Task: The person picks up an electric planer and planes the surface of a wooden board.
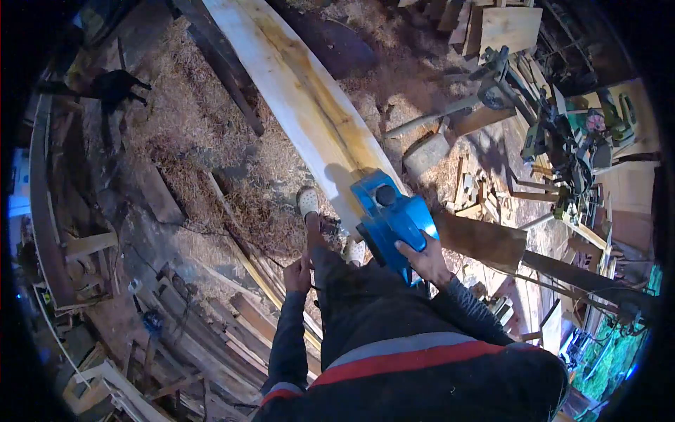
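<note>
A blue electric hand planer [389, 216] rests on the near end of a long, pale wooden plank [299, 81]. My right hand [427, 263] is wrapped round the planer's rear handle. The plank has a yellow-brown middle with a dark streak along it, and it runs away toward the top of the view. Down beside my leg, my left hand [297, 275] is closed. A bit of dark cord seems to show near it, but what the fingers hold, if anything, is hidden.
Wood shavings [190, 119] cover the floor around my shoes [308, 200]. Stacked boards [211, 337] lie at lower left. A thick timber [481, 241] reaches right from beneath the plank. Machinery [580, 151] and offcuts [478, 197] crowd the right side.
</note>
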Action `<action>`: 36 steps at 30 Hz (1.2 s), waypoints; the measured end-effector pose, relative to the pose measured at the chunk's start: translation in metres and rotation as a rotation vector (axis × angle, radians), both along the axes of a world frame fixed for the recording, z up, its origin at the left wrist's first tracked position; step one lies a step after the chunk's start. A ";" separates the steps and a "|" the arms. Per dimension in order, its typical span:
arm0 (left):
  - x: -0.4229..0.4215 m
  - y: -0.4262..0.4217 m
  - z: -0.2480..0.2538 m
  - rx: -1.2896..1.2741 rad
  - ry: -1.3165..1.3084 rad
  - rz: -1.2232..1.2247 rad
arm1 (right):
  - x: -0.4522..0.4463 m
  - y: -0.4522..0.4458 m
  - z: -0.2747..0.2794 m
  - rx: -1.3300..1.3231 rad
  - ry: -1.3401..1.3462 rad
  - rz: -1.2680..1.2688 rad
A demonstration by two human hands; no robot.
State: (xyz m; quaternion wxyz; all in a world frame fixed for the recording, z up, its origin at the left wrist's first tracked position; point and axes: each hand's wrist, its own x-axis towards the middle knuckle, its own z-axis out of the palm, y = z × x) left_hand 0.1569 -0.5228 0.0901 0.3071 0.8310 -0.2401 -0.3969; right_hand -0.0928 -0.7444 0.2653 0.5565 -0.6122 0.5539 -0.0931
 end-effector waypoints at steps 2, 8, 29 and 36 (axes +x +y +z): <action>-0.003 -0.008 0.008 0.006 -0.051 -0.051 | -0.003 0.006 0.005 -0.008 -0.032 -0.023; 0.014 -0.017 -0.006 -0.056 0.015 0.116 | 0.068 -0.041 0.013 0.016 0.141 0.026; 0.095 -0.028 0.089 -0.212 0.047 0.356 | 0.189 -0.158 0.144 0.099 -0.194 0.063; 0.061 -0.009 0.078 -0.230 -0.031 0.427 | 0.106 -0.140 0.166 0.165 -0.349 -0.119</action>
